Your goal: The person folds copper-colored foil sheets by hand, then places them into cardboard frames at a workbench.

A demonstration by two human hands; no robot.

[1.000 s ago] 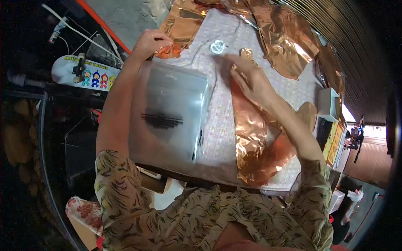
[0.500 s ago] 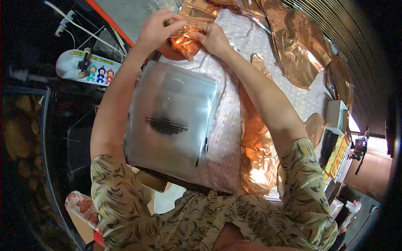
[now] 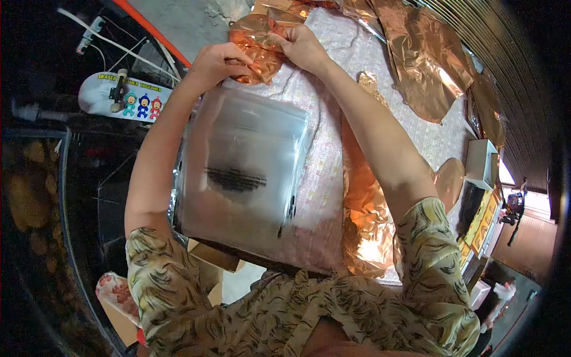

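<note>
A shiny copper-coloured foil balloon (image 3: 253, 37) lies at the far left corner of the cloth-covered table (image 3: 324, 113). My left hand (image 3: 219, 64) pinches its near left edge between thumb and fingers. On its right side, my right hand (image 3: 302, 49) grips the foil, fingers closed. The piece looks flat and wrinkled. Just nearer to me, a stack of clear plastic bags (image 3: 250, 160) with dark print rests on the cloth. A long crumpled copper foil piece (image 3: 366, 220) lies beneath and beside my right forearm.
More copper foil balloons (image 3: 425, 65) spread over the far right of the table. An open white box (image 3: 479, 163) and a yellow box (image 3: 485, 223) stand at the right edge. A skateboard deck (image 3: 125, 95) is at the left, near a white cable.
My left hand has moved down and left, away from my right hand. The foil between them is spread wider, and its upper part now shows.
</note>
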